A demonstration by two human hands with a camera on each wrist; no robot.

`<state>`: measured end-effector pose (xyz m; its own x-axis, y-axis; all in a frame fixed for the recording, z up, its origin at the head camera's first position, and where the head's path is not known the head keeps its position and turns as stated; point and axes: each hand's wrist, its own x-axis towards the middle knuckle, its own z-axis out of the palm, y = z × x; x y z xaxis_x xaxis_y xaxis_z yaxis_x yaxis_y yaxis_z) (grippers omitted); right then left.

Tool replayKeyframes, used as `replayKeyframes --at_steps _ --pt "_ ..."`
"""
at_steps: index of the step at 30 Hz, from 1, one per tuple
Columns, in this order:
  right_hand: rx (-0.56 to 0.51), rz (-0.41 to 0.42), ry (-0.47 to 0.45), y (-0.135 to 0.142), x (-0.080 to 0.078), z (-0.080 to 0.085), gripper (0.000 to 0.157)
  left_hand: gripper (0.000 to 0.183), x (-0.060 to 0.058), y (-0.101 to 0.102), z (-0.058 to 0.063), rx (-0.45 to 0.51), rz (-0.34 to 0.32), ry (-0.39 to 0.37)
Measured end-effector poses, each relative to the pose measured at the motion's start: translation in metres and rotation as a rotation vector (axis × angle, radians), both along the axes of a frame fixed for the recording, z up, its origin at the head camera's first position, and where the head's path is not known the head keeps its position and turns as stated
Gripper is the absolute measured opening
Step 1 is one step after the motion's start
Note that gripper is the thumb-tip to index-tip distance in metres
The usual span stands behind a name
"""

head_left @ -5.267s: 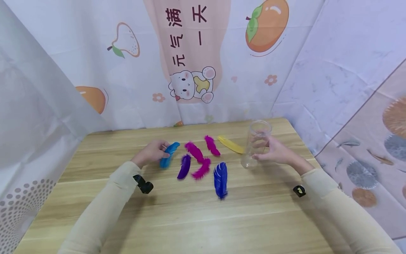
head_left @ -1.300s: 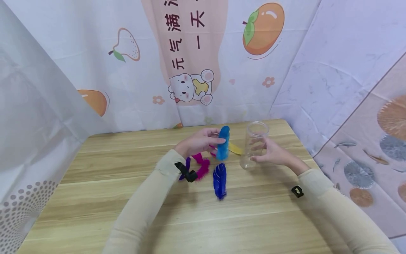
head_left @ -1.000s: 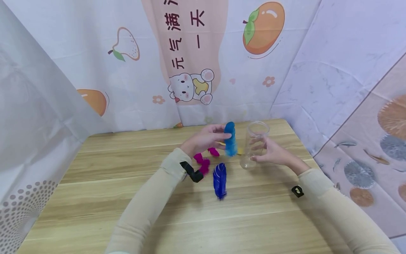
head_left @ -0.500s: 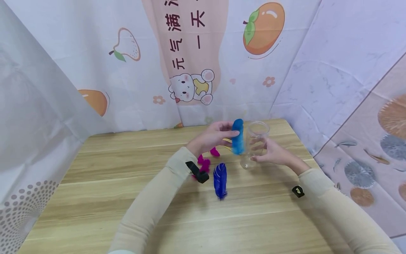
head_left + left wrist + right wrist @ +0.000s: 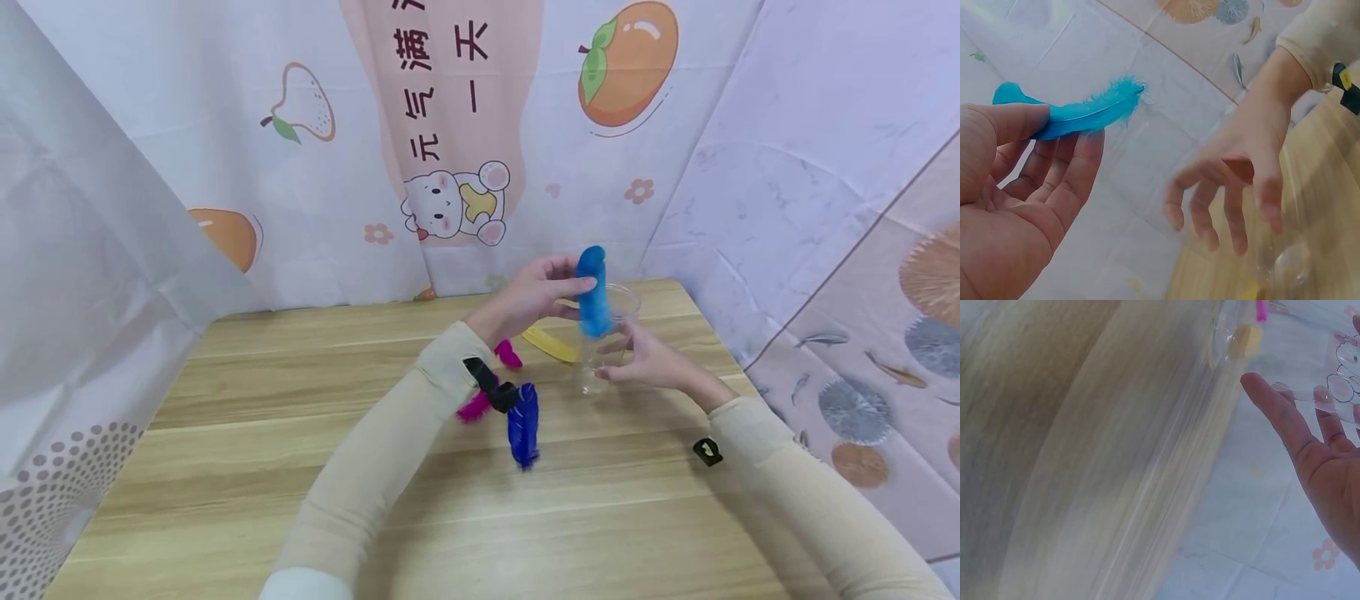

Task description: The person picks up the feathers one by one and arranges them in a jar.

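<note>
My left hand (image 5: 536,296) pinches a light blue feather (image 5: 593,292) between thumb and fingers, holding it upright in front of the rim of a clear jar. In the left wrist view the feather (image 5: 1094,115) lies across the fingertips under the thumb. Curled round the side of the clear jar (image 5: 591,358) is my right hand (image 5: 648,358); the jar stands upright on the table. The right wrist view shows the jar wall (image 5: 1297,356) against the thumb and fingers. Whether the feather's lower end is inside the jar cannot be told.
On the wooden table (image 5: 480,533) lie a yellow feather (image 5: 551,345), a dark blue feather (image 5: 523,427) and pink feathers (image 5: 507,354), partly behind the left arm. Printed curtains (image 5: 322,208) border the table at the back and sides.
My left hand took the light blue feather from the table's left side, carried it right, and has now raised it at the jar's rim. The right hand keeps its hold on the jar.
</note>
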<state>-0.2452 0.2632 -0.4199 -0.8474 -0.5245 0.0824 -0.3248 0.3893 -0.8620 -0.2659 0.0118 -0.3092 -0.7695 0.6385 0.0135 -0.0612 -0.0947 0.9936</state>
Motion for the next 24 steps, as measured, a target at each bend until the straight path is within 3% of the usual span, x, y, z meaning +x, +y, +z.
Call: replayKeyframes --at_steps 5,11,16,24 --pt "-0.017 0.030 0.022 -0.001 -0.003 0.000 0.095 0.031 -0.002 0.008 0.010 0.018 -0.031 0.016" --pt "-0.026 0.045 0.045 0.001 -0.004 -0.002 0.087 0.028 -0.004 0.017 0.019 0.024 -0.022 0.032" --pt "-0.049 0.039 0.022 0.004 -0.003 -0.003 0.089 0.026 -0.006 0.026 0.026 0.031 0.010 0.041" --pt "-0.032 0.026 0.011 0.001 -0.004 -0.003 0.088 0.028 -0.010 0.032 0.030 0.018 0.081 0.124"
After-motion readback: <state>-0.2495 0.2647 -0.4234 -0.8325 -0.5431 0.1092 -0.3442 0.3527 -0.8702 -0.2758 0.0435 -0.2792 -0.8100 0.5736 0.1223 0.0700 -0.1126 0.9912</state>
